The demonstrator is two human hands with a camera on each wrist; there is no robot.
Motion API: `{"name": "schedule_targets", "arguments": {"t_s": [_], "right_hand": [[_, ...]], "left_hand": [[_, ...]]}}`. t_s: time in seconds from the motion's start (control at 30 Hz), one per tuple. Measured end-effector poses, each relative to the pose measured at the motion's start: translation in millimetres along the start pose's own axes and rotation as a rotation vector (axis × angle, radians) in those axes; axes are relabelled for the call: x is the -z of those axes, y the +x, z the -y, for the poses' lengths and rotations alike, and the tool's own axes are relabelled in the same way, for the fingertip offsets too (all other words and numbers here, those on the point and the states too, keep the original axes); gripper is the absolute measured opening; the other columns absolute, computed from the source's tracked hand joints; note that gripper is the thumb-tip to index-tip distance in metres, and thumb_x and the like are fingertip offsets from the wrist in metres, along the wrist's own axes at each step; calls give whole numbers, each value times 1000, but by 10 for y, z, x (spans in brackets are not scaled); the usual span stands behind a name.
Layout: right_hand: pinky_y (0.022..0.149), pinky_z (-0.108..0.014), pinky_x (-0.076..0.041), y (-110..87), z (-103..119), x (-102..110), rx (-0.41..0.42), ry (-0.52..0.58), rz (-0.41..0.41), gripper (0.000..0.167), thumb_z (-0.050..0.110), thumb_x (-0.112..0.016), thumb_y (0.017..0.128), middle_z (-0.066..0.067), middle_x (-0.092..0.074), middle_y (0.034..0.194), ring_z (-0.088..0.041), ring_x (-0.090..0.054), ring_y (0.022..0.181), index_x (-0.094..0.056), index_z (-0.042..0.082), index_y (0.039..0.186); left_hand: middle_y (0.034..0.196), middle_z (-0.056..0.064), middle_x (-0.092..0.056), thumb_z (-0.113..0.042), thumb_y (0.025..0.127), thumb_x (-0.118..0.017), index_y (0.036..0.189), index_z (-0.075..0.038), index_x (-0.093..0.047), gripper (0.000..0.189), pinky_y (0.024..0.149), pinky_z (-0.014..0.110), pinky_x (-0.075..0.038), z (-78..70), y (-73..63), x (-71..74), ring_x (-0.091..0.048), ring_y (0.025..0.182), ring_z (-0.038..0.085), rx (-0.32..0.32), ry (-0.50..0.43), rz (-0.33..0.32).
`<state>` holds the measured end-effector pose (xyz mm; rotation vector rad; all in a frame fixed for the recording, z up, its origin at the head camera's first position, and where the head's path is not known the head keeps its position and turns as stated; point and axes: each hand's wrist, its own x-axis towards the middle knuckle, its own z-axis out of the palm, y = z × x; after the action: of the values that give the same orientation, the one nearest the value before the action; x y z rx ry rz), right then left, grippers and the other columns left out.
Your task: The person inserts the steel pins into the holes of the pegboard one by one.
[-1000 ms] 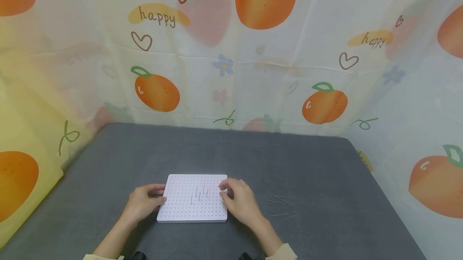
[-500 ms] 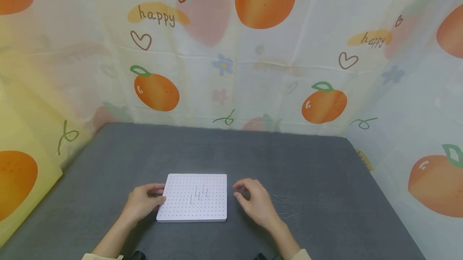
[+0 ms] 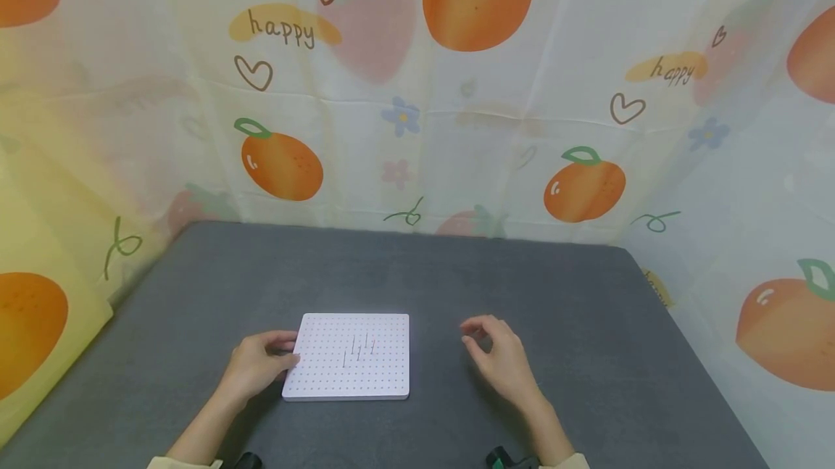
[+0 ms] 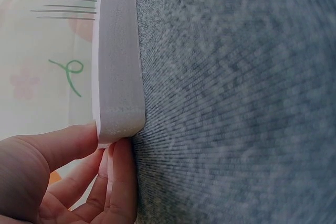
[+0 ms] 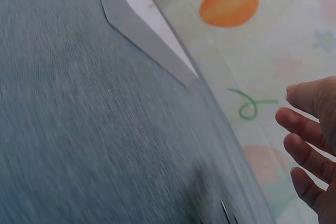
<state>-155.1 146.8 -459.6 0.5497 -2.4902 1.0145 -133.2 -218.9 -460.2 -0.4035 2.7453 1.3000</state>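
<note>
My left hand grips the left edge of a white pegboard, thumb on the top face. In the left wrist view that thumb meets the board's corner, with the fingers against its side. Several thin metal pins stand upright in the middle holes; from the left wrist they show as thin metal pins jutting from the board's face. Right of the board, my right hand hovers over the table, fingers loosely bent and apart, holding nothing. Below it in the right wrist view lie thin metal pins.
A dark grey cloth-covered table bears the board. Behind it and to both sides hangs a fruit-printed curtain. The right hand and forearm hide the loose pins on the table in the head view.
My right hand has moved away from the board's right edge, out to the right, and now covers the loose pins. The left hand and the board have stayed put.
</note>
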Motion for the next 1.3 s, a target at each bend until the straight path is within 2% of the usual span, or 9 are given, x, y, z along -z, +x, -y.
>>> {"name": "schedule_targets", "arguments": {"t_s": [0.17,0.43,0.63,0.9,1.17,1.3], "right_hand": [[63,-24,-43,-23,-139,96,-53,-4,18,20,10,-70,80,12,-61,92,-7,-53,79,-65,18,97],[64,-23,-43,-54,-378,226,-146,-9,68,23,10,-70,79,13,-61,91,-7,-52,80,-63,19,100],[65,-25,-43,-68,-496,268,-146,-56,90,24,10,-72,78,11,-62,89,-9,-52,79,-63,16,99],[76,-36,-47,-101,-620,271,-161,-127,152,20,9,-73,76,9,-62,87,-12,-59,84,-65,17,93],[70,-27,-46,-133,-703,306,-144,-149,212,19,8,-73,75,12,-58,80,-8,-55,76,-65,19,87],[68,-26,-45,-139,-730,313,-128,-147,214,19,8,-73,74,13,-57,78,-7,-53,75,-65,20,86]], "left_hand": [[102,17,-64,-8,77,-68,117,1,-58,43,56,28,-52,-1,5,-3,-59,72,16,1,2,-1],[101,17,-64,-7,77,-68,117,2,-58,43,56,28,-52,7,5,-2,-59,72,16,-5,-4,4],[101,16,-65,-8,77,-68,117,1,-59,43,58,29,-53,17,3,0,-59,73,16,-8,-13,5],[101,16,-65,-7,77,-68,117,1,-58,42,57,28,-53,6,-3,5,-59,72,16,-5,-14,3],[101,16,-65,-7,76,-68,117,1,-59,42,56,28,-52,4,4,0,-59,71,15,-4,-24,3],[101,16,-65,-7,77,-68,117,1,-58,43,56,28,-52,15,9,-3,-59,71,15,-5,-23,4]]}}
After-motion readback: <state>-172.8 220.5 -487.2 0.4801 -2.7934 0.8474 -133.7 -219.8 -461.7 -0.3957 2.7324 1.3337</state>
